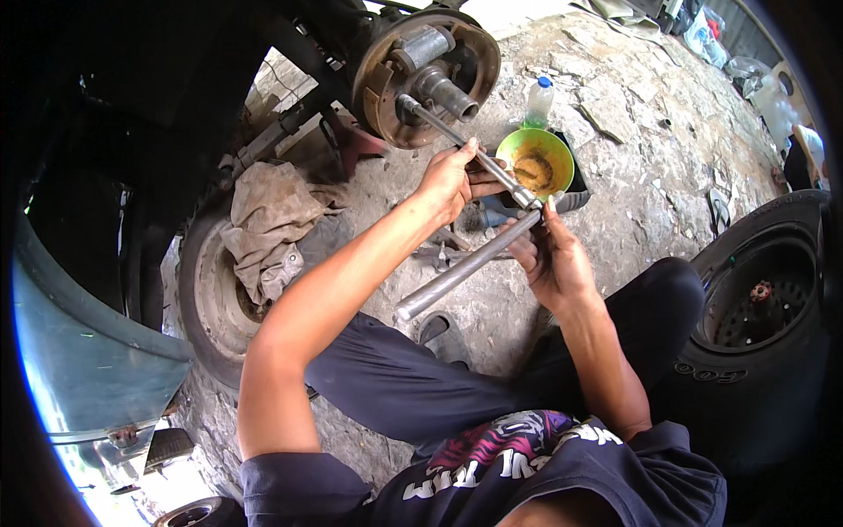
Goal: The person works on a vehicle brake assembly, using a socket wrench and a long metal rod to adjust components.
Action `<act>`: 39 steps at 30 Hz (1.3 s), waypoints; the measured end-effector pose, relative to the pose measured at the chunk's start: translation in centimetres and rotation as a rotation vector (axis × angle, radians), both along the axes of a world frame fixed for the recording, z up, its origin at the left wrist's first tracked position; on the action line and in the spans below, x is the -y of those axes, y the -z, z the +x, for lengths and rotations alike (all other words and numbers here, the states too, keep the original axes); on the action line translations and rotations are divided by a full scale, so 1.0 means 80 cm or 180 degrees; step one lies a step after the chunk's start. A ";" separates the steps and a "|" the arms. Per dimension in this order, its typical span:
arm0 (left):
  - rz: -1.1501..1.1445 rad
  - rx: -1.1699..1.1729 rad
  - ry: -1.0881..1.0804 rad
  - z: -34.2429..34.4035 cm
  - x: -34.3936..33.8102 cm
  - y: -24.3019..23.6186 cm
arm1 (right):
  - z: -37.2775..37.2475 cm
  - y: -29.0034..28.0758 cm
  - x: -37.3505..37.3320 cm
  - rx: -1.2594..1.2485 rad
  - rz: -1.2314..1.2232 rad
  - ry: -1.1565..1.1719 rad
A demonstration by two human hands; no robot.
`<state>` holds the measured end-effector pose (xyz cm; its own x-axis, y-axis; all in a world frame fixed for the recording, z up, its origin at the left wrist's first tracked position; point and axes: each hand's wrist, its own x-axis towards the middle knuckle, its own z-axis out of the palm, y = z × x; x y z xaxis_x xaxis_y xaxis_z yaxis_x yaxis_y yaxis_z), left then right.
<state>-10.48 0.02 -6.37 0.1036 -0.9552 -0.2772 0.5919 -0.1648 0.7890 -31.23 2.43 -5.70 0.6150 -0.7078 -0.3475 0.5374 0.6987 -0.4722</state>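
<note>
A long steel extension bar (pixel 500 171) slants from the wheel hub area toward me. Its far end, with a socket (pixel 408 104), meets the rusty drum brake backing plate (pixel 373 105), beside the protruding spindle (pixel 450 95). My left hand (pixel 446 183) is closed on the bar along its middle, thumb on top and fingers beneath. At the bar's near end, a thick metal handle (pixel 465 268) crosses it and points down to the left. My right hand (pixel 562 263) grips the handle by this joint, thumb pressed up against it.
Beyond my hands stand a yellow-green bowl (pixel 562 145) with brown residue and a blue-capped bottle (pixel 538 105). A crumpled cloth (pixel 272 224) drapes over a wheel (pixel 202 290) on the left. Another tyre (pixel 702 351) is close on my right. Broken stone covers the ground (pixel 632 176).
</note>
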 end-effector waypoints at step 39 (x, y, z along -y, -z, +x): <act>0.0324 0.0261 -0.0066 0.012 0.002 -0.001 | 0.010 0.049 0.035 -0.0021 0.0786 -0.0525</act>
<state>-9.49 -0.16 -6.26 0.1492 -0.9200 -0.3624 0.5303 -0.2349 0.8146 -30.39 -0.41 -9.59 0.7118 -0.4921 -0.5011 0.4046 0.8705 -0.2802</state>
